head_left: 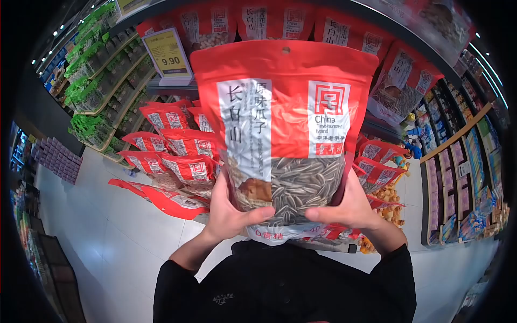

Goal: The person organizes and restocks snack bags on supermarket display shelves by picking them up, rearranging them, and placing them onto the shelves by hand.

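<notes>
A large red bag of sunflower seeds (291, 118) is held upright in front of my chest, its printed front facing me. Striped seeds show through a clear window in its lower part. My left hand (232, 207) grips the lower left side, thumb across the front. On the lower right side my right hand (347, 204) grips it the same way. Both hands' other fingers are hidden behind the bag.
Similar red bags (186, 167) stand in rows on the lower shelf behind, and more hang on the upper shelf (215, 27). A yellow price tag (167, 54) reads 9.90. Green-topped packages (89, 91) fill a shelf at left; another stocked shelf (458, 183) stands at right.
</notes>
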### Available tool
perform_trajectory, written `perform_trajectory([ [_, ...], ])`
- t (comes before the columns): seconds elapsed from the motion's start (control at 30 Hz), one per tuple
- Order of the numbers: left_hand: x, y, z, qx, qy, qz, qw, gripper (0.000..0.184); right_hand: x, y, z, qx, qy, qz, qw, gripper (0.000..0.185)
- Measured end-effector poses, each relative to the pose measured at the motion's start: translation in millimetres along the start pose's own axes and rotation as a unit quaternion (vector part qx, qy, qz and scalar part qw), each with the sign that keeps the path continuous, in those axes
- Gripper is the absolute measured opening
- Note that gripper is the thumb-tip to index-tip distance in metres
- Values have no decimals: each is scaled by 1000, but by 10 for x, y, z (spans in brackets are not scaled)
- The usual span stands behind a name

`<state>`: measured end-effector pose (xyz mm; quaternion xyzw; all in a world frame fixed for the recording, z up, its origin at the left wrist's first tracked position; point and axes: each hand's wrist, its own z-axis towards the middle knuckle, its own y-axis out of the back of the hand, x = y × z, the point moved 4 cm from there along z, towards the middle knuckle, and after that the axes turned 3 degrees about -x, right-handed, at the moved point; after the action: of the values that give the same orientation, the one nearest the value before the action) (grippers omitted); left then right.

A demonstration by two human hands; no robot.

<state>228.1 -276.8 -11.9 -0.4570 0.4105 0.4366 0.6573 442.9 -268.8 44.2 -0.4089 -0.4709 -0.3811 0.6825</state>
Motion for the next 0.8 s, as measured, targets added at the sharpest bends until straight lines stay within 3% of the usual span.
perform_trajectory([
  [0.07, -57, -159, 180, 14, -3, -3, 1000, 77, -75, 120, 78, -48, -84, -91, 991, 78],
  [0.1, -55, -211, 265, 12, -10, -4, 1000, 77, -73, 166, 122, -45, -79, -95, 991, 78],
  [0.2, -16, -323, 456, 37, 36, -17, 999, 67, -95, 262, 189, -98, -95, 16, 990, 64],
  [0.3, 12, -271, 616, 94, 46, 50, 993, 68, -132, 319, 242, -119, -90, 19, 989, 65],
  [0.47, 29, -137, 898, 108, 17, 65, 992, 72, -106, 220, 337, -163, -55, 26, 985, 58],
  [0.6, -102, 26, 1362, 204, 87, 57, 973, 78, -58, 108, 376, -239, -8, 30, 971, 52],
  [0.7, -73, 432, 2037, 46, -85, 110, 989, 76, -54, 69, 291, -278, -5, 54, 959, 55],
  [0.73, -114, 593, 2298, -20, -166, 203, 965, 76, -55, 47, 248, -281, 0, 50, 959, 55],
  [0.77, -137, 737, 2547, -71, -203, 283, 935, 79, -58, 30, 202, -292, 2, 35, 956, 56],
  [0.8, -252, 776, 2645, -92, -161, 302, 935, 79, -62, 4, 156, -305, 5, 20, 952, 57],
])
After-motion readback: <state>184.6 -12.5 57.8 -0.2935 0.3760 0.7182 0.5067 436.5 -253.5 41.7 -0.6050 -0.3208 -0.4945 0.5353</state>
